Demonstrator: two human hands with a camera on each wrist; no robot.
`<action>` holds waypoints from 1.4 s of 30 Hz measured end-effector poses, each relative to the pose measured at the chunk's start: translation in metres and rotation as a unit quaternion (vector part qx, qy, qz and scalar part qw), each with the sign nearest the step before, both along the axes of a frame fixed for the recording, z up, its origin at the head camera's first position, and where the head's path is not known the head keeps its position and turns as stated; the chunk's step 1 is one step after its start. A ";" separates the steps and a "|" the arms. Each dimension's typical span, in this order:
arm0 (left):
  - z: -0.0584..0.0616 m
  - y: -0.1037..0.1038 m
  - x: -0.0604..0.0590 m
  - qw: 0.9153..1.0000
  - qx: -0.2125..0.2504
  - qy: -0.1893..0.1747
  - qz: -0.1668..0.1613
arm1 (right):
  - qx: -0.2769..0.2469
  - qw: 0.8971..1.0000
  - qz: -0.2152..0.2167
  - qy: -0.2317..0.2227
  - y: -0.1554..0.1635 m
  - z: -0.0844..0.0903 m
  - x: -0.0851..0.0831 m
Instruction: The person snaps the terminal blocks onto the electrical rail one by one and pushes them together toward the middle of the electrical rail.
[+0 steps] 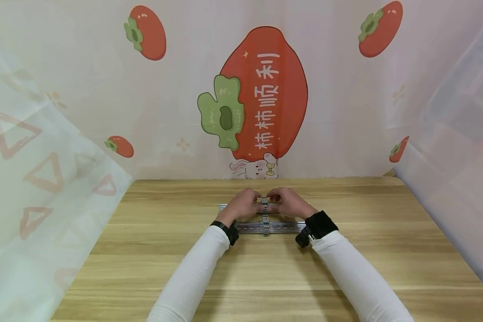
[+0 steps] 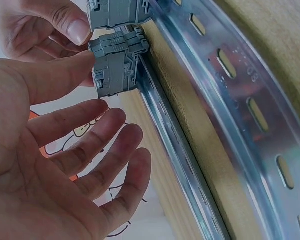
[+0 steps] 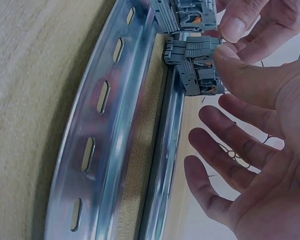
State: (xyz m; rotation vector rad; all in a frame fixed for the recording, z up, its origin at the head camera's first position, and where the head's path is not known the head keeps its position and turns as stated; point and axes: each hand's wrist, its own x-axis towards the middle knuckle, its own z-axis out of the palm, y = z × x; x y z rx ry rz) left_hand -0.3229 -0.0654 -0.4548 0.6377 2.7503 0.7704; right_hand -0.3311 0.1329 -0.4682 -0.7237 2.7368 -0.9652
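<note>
Two metal DIN rails lie one behind the other: the near rail (image 1: 247, 228) and the far rail (image 1: 222, 207). A stack of grey terminal blocks (image 1: 264, 201) sits on the far rail between both hands. My left hand (image 1: 243, 205) touches the top edge of this stack with its thumb (image 2: 72, 70); its other fingers spread loosely apart from it. From the other side my right hand (image 1: 291, 203) touches the same stack (image 3: 197, 65) with its thumb (image 3: 245, 70), the remaining fingers relaxed beside it. Another grey terminal block stack (image 1: 266, 224) sits on the near rail.
The rails rest on a wood-grain table (image 1: 265, 277). Behind it hangs a white curtain (image 1: 334, 134) printed with red persimmons, and similar sheets hang at both sides. Both wrists wear black straps with small cameras.
</note>
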 end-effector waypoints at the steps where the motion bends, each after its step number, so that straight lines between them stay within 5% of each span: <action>1: 0.000 0.000 0.000 1.000 0.001 -0.001 -0.001 | 0.001 1.000 0.000 -0.001 0.000 0.000 0.000; 42: -0.003 0.000 -0.002 1.000 0.004 -0.001 -0.003 | -0.004 1.000 -0.003 -0.008 0.001 0.000 -0.002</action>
